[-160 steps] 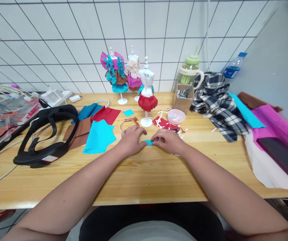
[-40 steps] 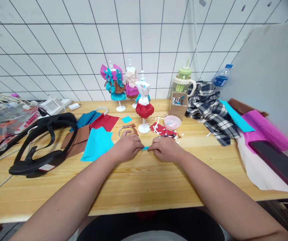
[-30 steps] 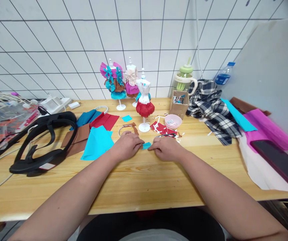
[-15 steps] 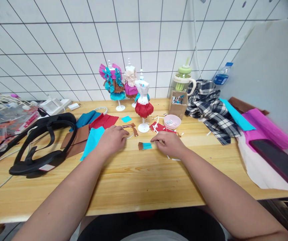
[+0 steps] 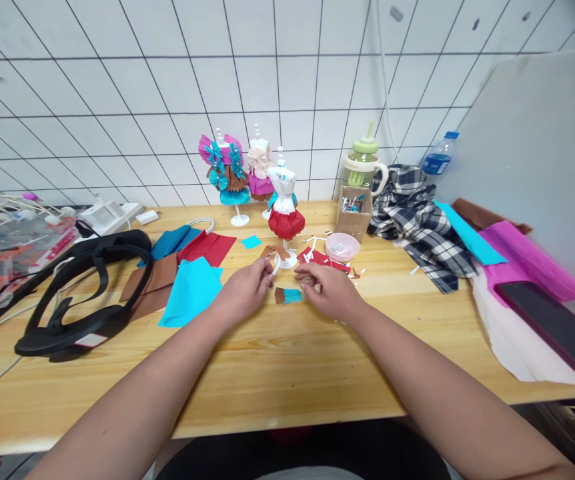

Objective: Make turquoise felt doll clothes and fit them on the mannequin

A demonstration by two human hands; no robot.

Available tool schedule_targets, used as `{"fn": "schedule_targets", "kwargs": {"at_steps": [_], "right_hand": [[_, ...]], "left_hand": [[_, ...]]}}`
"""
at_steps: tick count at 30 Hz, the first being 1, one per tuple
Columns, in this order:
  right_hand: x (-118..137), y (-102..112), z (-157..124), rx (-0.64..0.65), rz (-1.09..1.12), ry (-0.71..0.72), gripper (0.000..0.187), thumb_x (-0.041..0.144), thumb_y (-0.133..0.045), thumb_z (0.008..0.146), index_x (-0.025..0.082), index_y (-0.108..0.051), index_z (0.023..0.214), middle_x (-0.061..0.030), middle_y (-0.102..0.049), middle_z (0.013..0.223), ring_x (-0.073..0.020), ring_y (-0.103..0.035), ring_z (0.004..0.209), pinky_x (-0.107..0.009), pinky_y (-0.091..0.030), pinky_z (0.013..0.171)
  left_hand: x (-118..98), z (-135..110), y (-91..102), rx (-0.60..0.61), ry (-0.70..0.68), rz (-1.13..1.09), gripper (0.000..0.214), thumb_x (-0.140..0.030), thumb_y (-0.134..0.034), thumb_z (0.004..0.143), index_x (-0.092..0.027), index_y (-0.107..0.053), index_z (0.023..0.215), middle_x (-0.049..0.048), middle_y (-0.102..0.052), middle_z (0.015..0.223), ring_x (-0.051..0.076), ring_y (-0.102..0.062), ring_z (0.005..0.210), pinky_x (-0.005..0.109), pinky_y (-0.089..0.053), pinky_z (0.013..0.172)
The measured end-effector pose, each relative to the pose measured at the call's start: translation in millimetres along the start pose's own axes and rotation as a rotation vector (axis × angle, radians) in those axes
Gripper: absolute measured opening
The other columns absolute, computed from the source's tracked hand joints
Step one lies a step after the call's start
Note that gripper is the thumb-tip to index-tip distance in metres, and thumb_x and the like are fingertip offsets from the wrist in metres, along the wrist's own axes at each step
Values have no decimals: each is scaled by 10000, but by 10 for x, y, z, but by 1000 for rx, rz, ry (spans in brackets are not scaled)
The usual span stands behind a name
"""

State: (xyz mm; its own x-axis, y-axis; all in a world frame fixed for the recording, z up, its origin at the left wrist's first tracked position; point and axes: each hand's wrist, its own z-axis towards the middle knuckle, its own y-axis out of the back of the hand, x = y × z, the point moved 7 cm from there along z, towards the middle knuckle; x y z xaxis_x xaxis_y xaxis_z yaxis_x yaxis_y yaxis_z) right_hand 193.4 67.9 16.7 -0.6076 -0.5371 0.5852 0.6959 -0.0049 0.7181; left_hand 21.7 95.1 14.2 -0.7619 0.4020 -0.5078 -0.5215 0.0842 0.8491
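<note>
My left hand (image 5: pixel 252 283) is closed, its thumb and fingers pinching a narrow white tape roll (image 5: pixel 276 265) that stands partly on edge; some of the ring is hidden by the fingers. My right hand (image 5: pixel 330 287) hovers over the wood with bent fingers apart and nothing visible in them. Between the two lies a small pleated paper piece (image 5: pixel 288 295), brown at its left end and turquoise at the right. Just behind stands a white mannequin (image 5: pixel 283 190) wearing a puffy red skirt (image 5: pixel 286 224). A brown paper scrap (image 5: pixel 270 251) rests by its base.
Two dressed mannequins (image 5: pixel 227 170) stand behind. White strips on red paper (image 5: pixel 317 257), a pink bowl (image 5: pixel 342 247) and a cardboard box (image 5: pixel 353 212) are to the right. Turquoise paper (image 5: pixel 192 290) and a black headset (image 5: pixel 87 300) lie left; a phone (image 5: pixel 550 327) lies far right.
My left hand has moved right and lifted the tape roll off the table. My right hand has shifted slightly left, its fingers now more spread. The view has tilted up a little.
</note>
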Motion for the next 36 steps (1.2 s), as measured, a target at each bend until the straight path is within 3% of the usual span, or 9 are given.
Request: {"fn": "schedule_targets", "kwargs": {"at_steps": [3, 6, 9, 11, 17, 22, 24, 29, 36], "right_hand": [[78, -61, -6, 11, -10, 59, 382, 192, -559, 854, 197, -542, 1235, -62, -683, 1163, -191, -626, 1017, -317, -470, 856], [49, -85, 1, 30, -47, 48, 370, 185, -560, 849, 199, -564, 1219, -67, -674, 1173, -199, -618, 1016, -334, -466, 867], [-36, -76, 18, 51, -51, -15, 382, 166, -558, 838, 207, -572, 1218, -54, -692, 1131, -200, -618, 1005, -341, -467, 860], [-64, -69, 23, 59, -52, -31, 378, 160, -557, 835, 208, -580, 1209, -48, -698, 1118, -200, -617, 1003, -341, -466, 859], [-68, -73, 19, 64, -77, -28, 318, 177, -558, 846, 210, -615, 1157, -47, -690, 1136, -207, -612, 1024, -350, -457, 879], [-85, -64, 25, 68, -77, -35, 325, 161, -550, 841, 205, -617, 1156, -47, -694, 1124, -198, -621, 1003, -342, -461, 883], [-96, -66, 28, 78, -82, -36, 320, 163, -551, 842, 207, -618, 1152, -45, -698, 1117, -202, -618, 1019, -347, -457, 895], [-96, -67, 31, 89, -92, -25, 301, 180, -556, 856, 214, -619, 1149, -51, -693, 1130, -213, -613, 1037, -349, -458, 883], [128, 10, -18, -95, 4, 56, 290, 236, -522, 895, 190, -555, 1180, -67, -691, 1062, -210, -609, 993, -327, -471, 838]], "left_hand": [[209, 58, 55, -163, 150, -228, 108, -290, -498, 878, -211, -538, 941, 29, -707, 798, 214, -644, 762, 330, -452, 692], [682, 74, 191, -423, 457, -795, 126, -278, -523, 885, -168, -577, 851, 38, -689, 745, 157, -633, 658, 277, -485, 633], [945, 51, 328, -716, 533, -1384, 153, -173, -474, 921, -159, -609, 848, 23, -679, 741, 100, -642, 663, 205, -515, 631], [940, 52, 364, -765, 504, -1555, 162, -122, -474, 916, -154, -628, 877, 19, -689, 772, 83, -651, 695, 187, -533, 673], [567, 66, 320, -632, 256, -1232, 157, -141, -607, 832, -150, -631, 986, 63, -719, 985, 144, -657, 967, 246, -521, 843], [747, 49, 203, -655, 489, -1565, 122, -76, -483, 863, -158, -550, 803, -13, -618, 709, 88, -639, 677, 244, -534, 747], [789, 92, 230, -593, 471, -1590, 117, -77, -480, 865, -159, -561, 845, -37, -562, 652, 67, -580, 577, 237, -528, 712], [592, 116, 378, -507, 147, -1006, 143, -209, -558, 866, -183, -552, 1006, -7, -641, 761, 116, -617, 700, 263, -498, 767], [-168, -67, 19, -97, -155, -409, 336, -299, -418, 958, -181, -384, 1271, 118, -687, 1109, 207, -641, 1051, 374, -457, 933]]}}
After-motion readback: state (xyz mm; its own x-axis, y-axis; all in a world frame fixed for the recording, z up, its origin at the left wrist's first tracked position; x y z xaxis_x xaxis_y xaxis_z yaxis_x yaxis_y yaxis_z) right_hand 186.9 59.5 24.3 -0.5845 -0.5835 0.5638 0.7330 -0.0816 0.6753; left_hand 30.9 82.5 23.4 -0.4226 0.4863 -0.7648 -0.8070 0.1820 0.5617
